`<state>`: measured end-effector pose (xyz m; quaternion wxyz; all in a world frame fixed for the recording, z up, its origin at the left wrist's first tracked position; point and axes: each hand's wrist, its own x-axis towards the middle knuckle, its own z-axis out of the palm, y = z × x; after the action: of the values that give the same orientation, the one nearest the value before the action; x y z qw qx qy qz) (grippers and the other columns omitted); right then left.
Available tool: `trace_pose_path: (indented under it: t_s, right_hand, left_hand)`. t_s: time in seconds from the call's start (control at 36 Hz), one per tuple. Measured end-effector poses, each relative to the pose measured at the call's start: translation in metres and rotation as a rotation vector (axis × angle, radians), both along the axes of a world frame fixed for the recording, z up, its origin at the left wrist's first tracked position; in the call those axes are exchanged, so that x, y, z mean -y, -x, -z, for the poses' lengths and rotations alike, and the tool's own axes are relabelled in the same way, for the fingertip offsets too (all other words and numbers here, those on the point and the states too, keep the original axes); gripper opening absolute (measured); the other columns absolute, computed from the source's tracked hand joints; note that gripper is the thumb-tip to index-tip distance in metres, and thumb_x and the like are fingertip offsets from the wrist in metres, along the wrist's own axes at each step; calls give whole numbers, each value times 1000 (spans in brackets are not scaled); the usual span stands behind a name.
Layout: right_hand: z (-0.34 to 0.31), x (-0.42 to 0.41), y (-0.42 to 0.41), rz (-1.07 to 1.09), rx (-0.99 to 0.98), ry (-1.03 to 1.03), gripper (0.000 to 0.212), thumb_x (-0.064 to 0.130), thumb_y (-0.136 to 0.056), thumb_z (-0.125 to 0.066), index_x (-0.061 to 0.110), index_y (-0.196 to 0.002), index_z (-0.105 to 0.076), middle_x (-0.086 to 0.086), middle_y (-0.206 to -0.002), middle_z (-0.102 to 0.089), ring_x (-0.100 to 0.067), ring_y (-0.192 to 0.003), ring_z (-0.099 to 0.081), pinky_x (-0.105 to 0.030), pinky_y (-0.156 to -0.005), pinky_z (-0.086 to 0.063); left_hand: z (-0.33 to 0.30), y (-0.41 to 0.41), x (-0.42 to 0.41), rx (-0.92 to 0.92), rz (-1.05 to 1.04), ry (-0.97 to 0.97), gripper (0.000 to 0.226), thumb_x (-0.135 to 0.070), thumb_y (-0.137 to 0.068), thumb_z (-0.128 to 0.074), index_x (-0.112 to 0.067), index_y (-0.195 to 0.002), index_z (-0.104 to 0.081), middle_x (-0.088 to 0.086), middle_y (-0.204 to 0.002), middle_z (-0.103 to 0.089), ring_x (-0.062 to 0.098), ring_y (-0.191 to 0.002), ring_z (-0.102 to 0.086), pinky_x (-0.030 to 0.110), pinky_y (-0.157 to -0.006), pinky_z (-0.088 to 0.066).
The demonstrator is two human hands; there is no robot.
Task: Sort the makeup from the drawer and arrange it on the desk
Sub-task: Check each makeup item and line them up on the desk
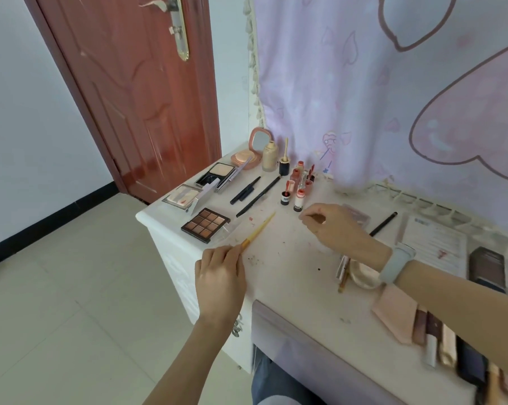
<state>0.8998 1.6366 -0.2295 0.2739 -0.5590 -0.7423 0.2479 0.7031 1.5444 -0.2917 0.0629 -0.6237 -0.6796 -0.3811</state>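
Note:
My left hand (220, 276) grips the lower end of a thin yellow brush (260, 229), whose tip points up and right over the white desk (290, 276). My right hand (334, 229) hovers at mid-desk with fingers curled; whether it pinches anything I cannot tell. Left of the brush lies a brown eyeshadow palette (205, 225). Further back are open compacts (217, 173), two black pencils (257, 195), a foundation bottle (269, 156) and a cluster of lip glosses (299, 185).
A black brush (382, 225) and a powder puff (362, 277) lie behind my right wrist. A row of cases and tubes (451, 346) fills the desk's near right. A dark box (487, 267) sits at the right. A curtain (393, 83) hangs behind; a door (136, 92) stands at the left.

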Motion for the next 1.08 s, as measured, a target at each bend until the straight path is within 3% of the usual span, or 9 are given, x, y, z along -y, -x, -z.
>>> trace_pose_path:
  t_s: [0.22,0.39,0.47,0.56,0.64,0.78,0.94,1.0,1.08]
  right_hand:
    - [11,3,-46,-182,638,-58,54,54,-83,-50,33,-132,-44,6,-129,-47,-20,-124,-33,-35,-104,-28]
    - [16,4,-43,-228,812,-140,50,44,-89,-46,31,-137,-37,2,-130,-46,-22,-121,-38,-37,-99,-34]
    - [17,4,-47,-236,801,-167,48,41,-90,-46,30,-136,-38,2,-128,-47,-22,-119,-40,-34,-97,-34]
    - [17,4,-50,-226,708,-190,48,38,-89,-50,28,-135,-40,3,-126,-49,-21,-118,-40,-31,-96,-35]
    - [17,4,-54,-204,482,-154,47,36,-87,-55,27,-132,-44,5,-120,-49,-19,-116,-41,-29,-98,-35]
    - [9,7,-58,-113,38,56,46,35,-82,-63,30,-126,-51,21,-96,-46,-7,-92,-50,-19,-86,-39]
    - [-5,17,-54,-125,-387,461,30,34,-78,-71,23,-105,-62,4,-96,-65,-4,-70,-61,-18,-69,-51]
    - [-6,24,-52,-160,-453,547,46,39,-75,-69,12,-111,-61,-3,-94,-67,-10,-75,-60,-21,-71,-51]
    - [-9,31,-52,-161,-445,533,27,37,-80,-66,17,-97,-66,8,-75,-69,-6,-67,-61,-20,-68,-50]
  left_hand:
    - [-1,-13,7,-117,153,-128,24,-14,-82,-52,-12,-97,-72,4,-103,-69,24,-92,-63,36,-78,-47]
    - [-20,-36,-1,-152,333,-167,20,-9,-75,-62,-15,-91,-73,-1,-97,-71,20,-92,-65,34,-78,-47]
    - [-24,-46,-10,-169,366,14,23,-15,-79,-61,-13,-99,-72,2,-103,-70,25,-101,-63,38,-84,-47]
    - [-16,-47,-22,-232,332,319,34,-31,-94,-43,-21,-123,-58,-3,-132,-53,19,-128,-40,35,-104,-27]
    - [-5,-42,-29,-234,309,343,36,-38,-95,-37,-28,-126,-53,-9,-138,-44,14,-131,-32,32,-106,-17]
    - [-5,-39,-34,-167,352,278,35,-34,-94,-46,-26,-126,-56,-8,-132,-51,14,-127,-39,30,-104,-22]
    - [-20,-61,-26,223,641,215,59,-39,-83,-66,-28,-136,-41,-12,-130,-47,4,-119,-44,20,-99,-37]
    - [-23,-71,-23,282,709,185,66,-35,-78,-72,-32,-135,-38,-19,-126,-44,-2,-115,-44,13,-95,-38]
    - [-24,-80,-21,385,691,114,64,-27,-74,-78,-38,-125,-41,-26,-115,-47,-8,-101,-49,6,-84,-41]
